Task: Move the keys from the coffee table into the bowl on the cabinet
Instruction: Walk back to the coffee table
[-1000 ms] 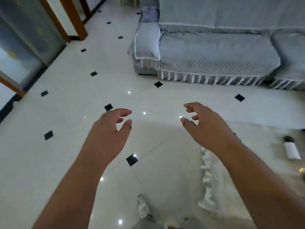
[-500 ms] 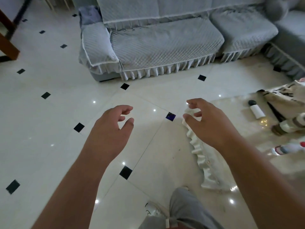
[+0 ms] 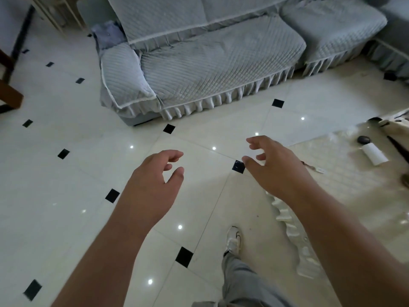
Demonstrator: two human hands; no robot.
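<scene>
The coffee table [image 3: 354,196] fills the right side, covered by a cream quilted cloth with a frilled edge. On it, just right of my right hand [image 3: 276,171], lies a small item with a thin cord and a white tag [image 3: 314,168], possibly the keys; it is too small to be sure. My right hand hovers over the table's left corner, fingers apart and holding nothing. My left hand [image 3: 152,185] is held over the floor, also empty with fingers curled loosely apart. No bowl or cabinet is in view.
A grey quilted sofa [image 3: 210,58] stands ahead, with another section at the far right. A white cylinder with a black cap [image 3: 371,151] and a patterned cloth [image 3: 396,127] lie on the table's far part. White floor tiles [image 3: 66,185] with black insets spread left. My leg and shoe [image 3: 233,240] show below.
The view has swung right and closer to the table, bringing more of its top and the tagged item into sight. Both hands stay raised and empty.
</scene>
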